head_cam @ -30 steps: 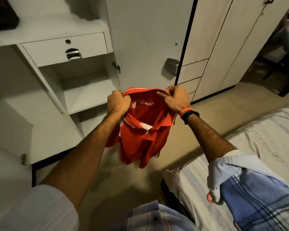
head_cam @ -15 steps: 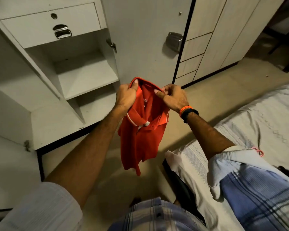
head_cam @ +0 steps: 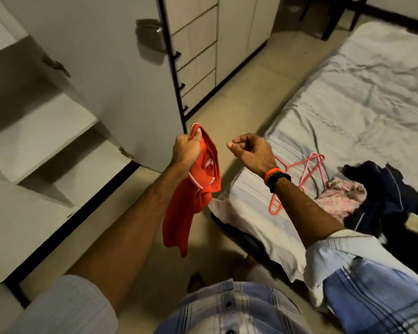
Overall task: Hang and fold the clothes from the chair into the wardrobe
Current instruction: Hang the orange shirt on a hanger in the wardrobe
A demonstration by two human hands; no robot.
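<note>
**Red shirt in your left hand, right hand free**

Head view: your left hand (head_cam: 186,150) sits at frame centre, fingers curled tight around the bunched collar of the red shirt (head_cam: 191,201). The shirt hangs straight down from that fist over the floor (head_cam: 229,97), touching nothing else. Your right hand (head_cam: 252,150) is just to the right of it, apart from the cloth, fingers curled in with the thumb laid along them, holding nothing.

The wardrobe (head_cam: 41,131) fills the left of the frame, its door (head_cam: 101,68) open and its shelves in view. The bed (head_cam: 362,92) takes the right side. On it, right of centre, lie pink hangers (head_cam: 307,169), with a pink garment (head_cam: 340,198) beside them and dark clothes (head_cam: 391,196) at the right edge.
</note>
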